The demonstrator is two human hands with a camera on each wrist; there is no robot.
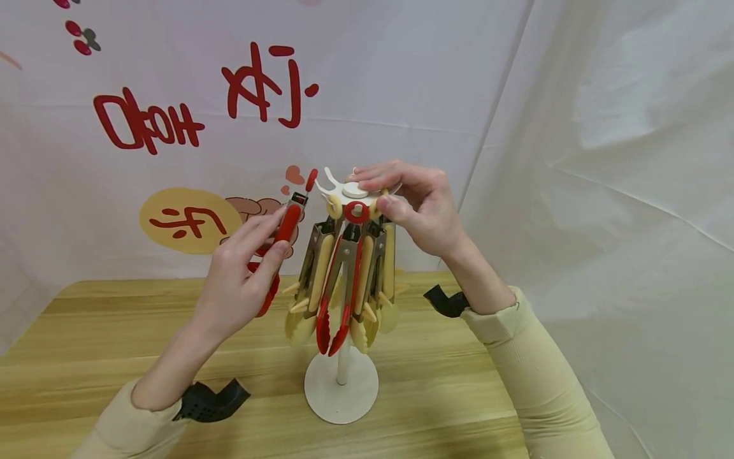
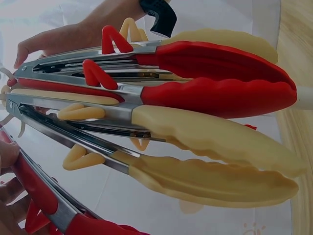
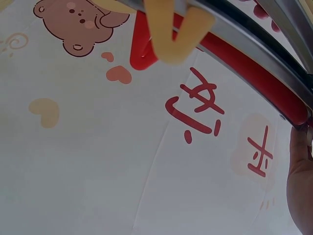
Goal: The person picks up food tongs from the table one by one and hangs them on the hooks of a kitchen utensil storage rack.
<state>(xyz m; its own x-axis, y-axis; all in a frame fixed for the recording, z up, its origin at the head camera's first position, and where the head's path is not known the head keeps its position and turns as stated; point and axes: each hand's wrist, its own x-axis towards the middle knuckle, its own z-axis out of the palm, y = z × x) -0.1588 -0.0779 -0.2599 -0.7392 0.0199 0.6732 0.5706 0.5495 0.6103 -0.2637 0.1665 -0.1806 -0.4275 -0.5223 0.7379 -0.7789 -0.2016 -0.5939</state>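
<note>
My left hand (image 1: 237,274) grips red-handled tongs (image 1: 288,222) by the handle, just left of a white stand. Their red hanging loop points up beside the hooks of the stand's white top (image 1: 328,189). My right hand (image 1: 427,210) holds that top, fingers over it and thumb at its front right edge. Below hang several metal tongs with cream or red silicone tips, heads down. The front red tongs (image 1: 345,255) hang between cream ones (image 1: 323,264). In the left wrist view the cream tongs (image 2: 215,129) hang near the red-handled ones in my hand.
A round white base (image 1: 341,401) carries the stand on a wood-grain table (image 1: 436,382). Behind it is a white cloth backdrop (image 1: 401,76) with red characters and cartoon prints. A white curtain (image 1: 631,191) hangs along the right side.
</note>
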